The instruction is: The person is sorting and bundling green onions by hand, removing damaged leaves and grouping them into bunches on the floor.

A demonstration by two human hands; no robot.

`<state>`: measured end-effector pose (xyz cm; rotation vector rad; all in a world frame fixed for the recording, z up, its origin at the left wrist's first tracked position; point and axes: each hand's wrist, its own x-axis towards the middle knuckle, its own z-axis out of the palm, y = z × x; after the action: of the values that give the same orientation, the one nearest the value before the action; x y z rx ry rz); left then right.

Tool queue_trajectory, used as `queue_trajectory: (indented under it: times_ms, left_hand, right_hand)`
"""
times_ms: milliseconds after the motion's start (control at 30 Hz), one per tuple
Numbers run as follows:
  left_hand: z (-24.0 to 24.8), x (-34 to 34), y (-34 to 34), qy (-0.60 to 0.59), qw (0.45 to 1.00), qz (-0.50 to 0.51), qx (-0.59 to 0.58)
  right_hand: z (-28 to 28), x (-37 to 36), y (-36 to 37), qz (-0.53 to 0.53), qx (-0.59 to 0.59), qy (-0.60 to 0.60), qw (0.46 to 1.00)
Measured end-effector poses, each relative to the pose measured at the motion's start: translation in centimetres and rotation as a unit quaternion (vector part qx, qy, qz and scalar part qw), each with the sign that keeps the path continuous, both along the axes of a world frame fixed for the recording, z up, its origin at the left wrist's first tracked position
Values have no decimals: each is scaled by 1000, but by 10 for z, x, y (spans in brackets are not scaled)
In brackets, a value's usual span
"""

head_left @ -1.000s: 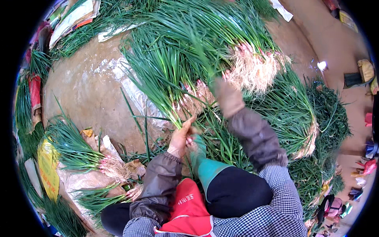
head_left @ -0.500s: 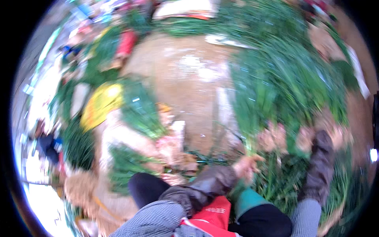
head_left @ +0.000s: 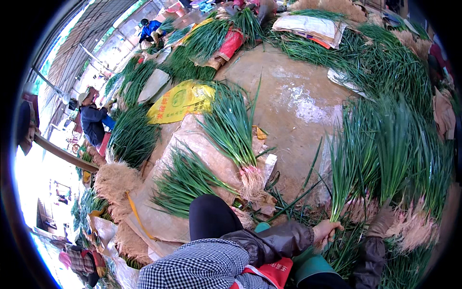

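Two hands at lower right: left hand [head_left: 327, 232] curled around the base of a spring-onion bunch [head_left: 341, 178], leaves fanning away; right hand [head_left: 380, 222] low among stem bases, blurred, grip impossible to tell. Shiny brown sleeves [head_left: 269, 242] on both forearms. Red lettering on a crinkled yellow bag [head_left: 180, 102], white lettering on red cloth [head_left: 274, 273]. Pale, stringy roots [head_left: 417, 230] at far right.

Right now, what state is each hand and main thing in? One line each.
Left hand: closed around the held spring onion bunch's base.
Held spring onion bunch: leaves spread, pointing away from the person.
Right hand: at the base of another bunch, grip unclear.
Yellow sack: laid out, printed side up.
Tan sheet: spread out, bunches on it.
Floor: marked with whitish patches.
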<state>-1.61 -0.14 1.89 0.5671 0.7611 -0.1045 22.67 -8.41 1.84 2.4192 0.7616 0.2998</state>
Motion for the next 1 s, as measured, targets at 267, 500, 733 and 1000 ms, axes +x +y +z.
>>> queue_trajectory:
  times_ms: [267,500,733,1000]
  left_hand:
    - [-6,-14,-7,38,999,13,-29]
    - [-17,-12,-14,61,991,114,-32]
    - [-24,-9,-18,58,991,99,-63]
    - [-28,-12,-17,9,987,109,-115]
  right_hand:
    - [-3,-13,8,32,20,110,993]
    - [-23,-3,-1,16,8,83,996]
    - [1,-24,-6,54,124,137,981]
    - [-12,-96,-22,185,119,378,900]
